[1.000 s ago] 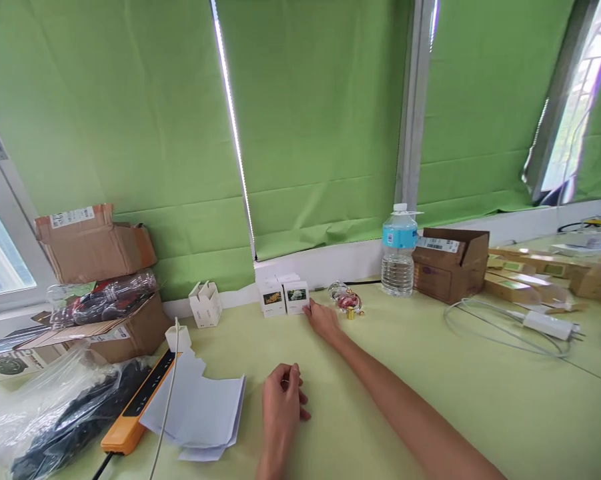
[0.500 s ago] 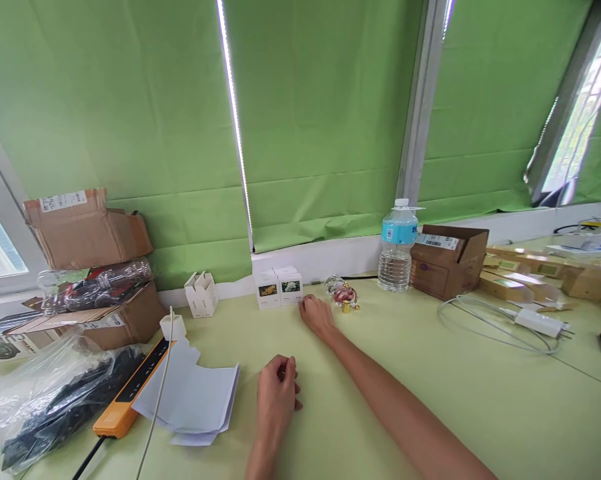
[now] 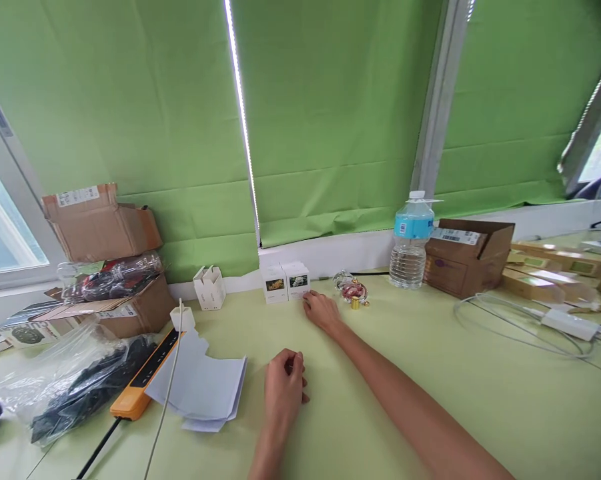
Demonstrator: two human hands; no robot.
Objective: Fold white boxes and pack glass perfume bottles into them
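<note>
Two small white boxes with flower pictures stand side by side against the wall: the left box (image 3: 275,285) shows yellow flowers, the right box (image 3: 297,283) white ones. My right hand (image 3: 323,312) reaches forward, its fingers drawn together at the lower right edge of the right box. Part of that edge is hidden behind the fingertips. Nearer to me, my left hand (image 3: 284,383) rests on the table with fingers curled and nothing visible in them. Right of the boxes lies a pinkish, clear glass-like ornament (image 3: 354,290) with a small gold cap (image 3: 355,303).
Another white carton (image 3: 209,288) stands further left with its flaps up. White papers (image 3: 213,383), an orange power strip (image 3: 130,402), a plastic bag (image 3: 80,380) and stacked cardboard boxes (image 3: 105,230) occupy the left. To the right are a water bottle (image 3: 411,250), a cardboard box (image 3: 463,267) and a charger (image 3: 570,325).
The view has turned slightly left, so everything appears further right. Both hands keep much the same pose, and my right hand remains at the right white box.
</note>
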